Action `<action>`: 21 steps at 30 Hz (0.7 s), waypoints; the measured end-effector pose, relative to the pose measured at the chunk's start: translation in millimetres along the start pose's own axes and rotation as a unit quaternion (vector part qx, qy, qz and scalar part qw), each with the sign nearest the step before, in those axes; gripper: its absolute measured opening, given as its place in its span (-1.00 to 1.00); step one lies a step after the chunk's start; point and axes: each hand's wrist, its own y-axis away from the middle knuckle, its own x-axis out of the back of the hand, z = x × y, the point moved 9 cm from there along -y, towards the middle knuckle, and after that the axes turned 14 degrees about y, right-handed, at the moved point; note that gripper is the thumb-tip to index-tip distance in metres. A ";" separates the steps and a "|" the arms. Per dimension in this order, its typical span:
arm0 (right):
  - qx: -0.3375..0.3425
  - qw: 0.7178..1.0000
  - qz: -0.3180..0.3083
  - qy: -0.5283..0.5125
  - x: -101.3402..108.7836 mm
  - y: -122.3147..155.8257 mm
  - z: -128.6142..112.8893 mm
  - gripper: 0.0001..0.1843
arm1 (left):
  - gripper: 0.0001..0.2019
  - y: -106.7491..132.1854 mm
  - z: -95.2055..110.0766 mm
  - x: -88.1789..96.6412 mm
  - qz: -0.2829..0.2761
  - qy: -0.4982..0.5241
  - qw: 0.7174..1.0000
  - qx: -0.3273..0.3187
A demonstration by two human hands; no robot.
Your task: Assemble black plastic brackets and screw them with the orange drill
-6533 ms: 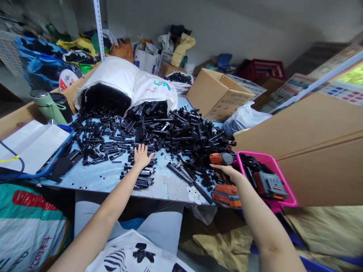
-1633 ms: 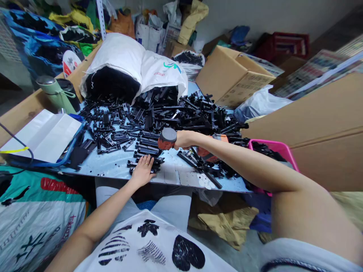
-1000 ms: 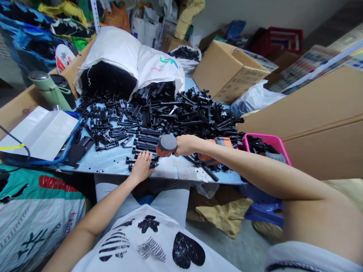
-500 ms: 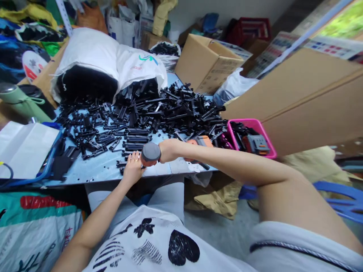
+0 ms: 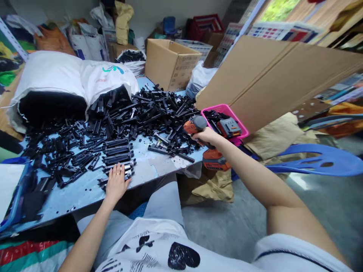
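My right hand (image 5: pixel 206 136) grips an orange and black cordless drill (image 5: pixel 217 159) by its handle, just in front of the pink basket. The drill's grey rear end (image 5: pixel 199 122) faces up toward me, and its tip is hidden. My left hand (image 5: pixel 117 181) lies with fingers stretched over the near end of a row of black plastic parts (image 5: pixel 117 150) laid side by side on the blue table (image 5: pixel 85 196). Bright metal shows on the parts beside its fingertips. A large heap of similar loose black parts (image 5: pixel 159 109) spreads behind both hands.
The pink basket (image 5: pixel 245 133) at the right holds black parts and a grey battery pack (image 5: pixel 229 127). White sacks (image 5: pixel 53 75) spill parts at the back left. A cardboard box (image 5: pixel 161 60) and a cardboard panel (image 5: pixel 255 75) stand behind. A blue plastic chair (image 5: pixel 312 160) is at the right.
My right hand has carried the drill from beside my left hand over to the right, near the pink basket. My left hand stays at the row. The view has turned right.
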 end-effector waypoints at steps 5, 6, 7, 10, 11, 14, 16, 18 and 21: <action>-0.037 0.991 0.019 -0.130 -5.4 -45.2 21.2 -0.66 | -0.35 -0.4 0.8 -2.0 0.002 -0.020 1.000 -0.007; -0.038 0.989 0.019 -0.141 -9.6 -51.6 20.5 -0.66 | -0.35 -0.5 0.8 -2.5 0.001 -0.023 1.000 -0.007; -0.037 0.988 0.020 -0.146 -13.8 -57.4 19.0 -0.67 | -0.34 -0.7 0.8 -3.2 -0.002 -0.026 1.000 -0.007; -0.026 0.989 0.020 -0.147 -24.9 -71.8 13.5 -0.67 | -0.32 -1.3 0.8 -4.5 -0.009 -0.033 0.999 -0.005; -0.020 0.989 0.017 -0.146 -27.8 -75.6 12.0 -0.66 | -0.32 -1.4 1.0 -4.6 -0.011 -0.035 0.999 -0.004; 0.001 0.990 0.000 -0.142 -34.1 -82.8 9.8 -0.63 | -0.31 -1.7 2.2 -3.2 -0.012 -0.032 0.999 -0.003; 0.014 0.990 -0.013 -0.140 -36.1 -84.4 9.6 -0.60 | -0.30 -1.3 2.6 -1.6 -0.010 -0.026 1.000 -0.004; 0.019 0.991 -0.015 -0.133 -35.9 -84.2 10.9 -0.58 | -0.30 0.0 2.3 -0.6 -0.008 -0.016 1.000 -0.007; 0.031 0.994 0.003 -0.104 -32.0 -83.7 10.9 -0.59 | -0.35 4.2 1.0 0.8 -0.003 0.008 1.000 -0.014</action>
